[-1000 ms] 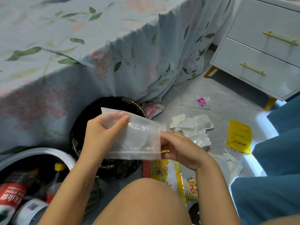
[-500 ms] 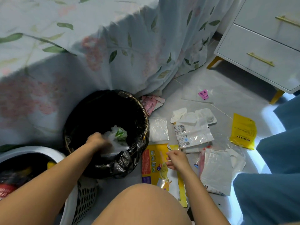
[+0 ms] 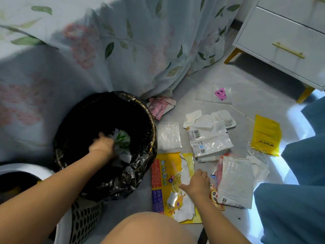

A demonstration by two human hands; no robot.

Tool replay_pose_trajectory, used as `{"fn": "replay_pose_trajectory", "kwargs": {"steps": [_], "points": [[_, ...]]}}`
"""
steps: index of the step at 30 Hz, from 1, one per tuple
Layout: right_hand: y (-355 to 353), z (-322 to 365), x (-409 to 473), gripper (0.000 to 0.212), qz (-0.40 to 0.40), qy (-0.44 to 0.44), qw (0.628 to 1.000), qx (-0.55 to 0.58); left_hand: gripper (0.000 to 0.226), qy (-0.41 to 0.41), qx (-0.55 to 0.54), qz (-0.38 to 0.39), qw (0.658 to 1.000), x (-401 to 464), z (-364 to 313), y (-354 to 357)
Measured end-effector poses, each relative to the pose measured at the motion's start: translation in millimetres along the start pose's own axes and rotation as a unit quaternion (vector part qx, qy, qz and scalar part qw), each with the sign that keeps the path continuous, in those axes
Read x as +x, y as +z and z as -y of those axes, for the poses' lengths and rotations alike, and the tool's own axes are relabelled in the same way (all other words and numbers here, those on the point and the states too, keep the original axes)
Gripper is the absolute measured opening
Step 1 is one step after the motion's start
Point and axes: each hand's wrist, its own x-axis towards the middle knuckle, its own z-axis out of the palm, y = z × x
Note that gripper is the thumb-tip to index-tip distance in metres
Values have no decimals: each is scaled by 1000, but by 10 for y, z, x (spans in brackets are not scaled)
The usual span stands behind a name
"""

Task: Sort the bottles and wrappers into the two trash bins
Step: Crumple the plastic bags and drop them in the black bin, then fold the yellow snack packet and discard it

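— Several wrappers (image 3: 209,141) lie flat on the floor beside the black bin (image 3: 151,127); how will they handle?
— Light, limp, slippery, I'd judge; pinch an edge. Left hand (image 3: 102,147) is inside the bin, grip unclear; right hand (image 3: 195,182) rests relaxed on the yellow wrapper (image 3: 168,173), with free floor between it and the rim

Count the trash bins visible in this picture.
2: a round black-lined wicker bin before the floral cloth, and a white perforated plastic bin at bottom left, mostly cropped.
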Motion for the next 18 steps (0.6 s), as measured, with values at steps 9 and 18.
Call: {"fn": "replay_pose_trajectory", "kwargs": {"steps": [9,18], "points": [[-4,69,-30,71,29,8,996,78,49,66,-92,-104,988,-202,-130,-427],[-523,3,-102,37,102,-59,956,270,52,164,-288,-217,918,-732,-228,-776]]}}
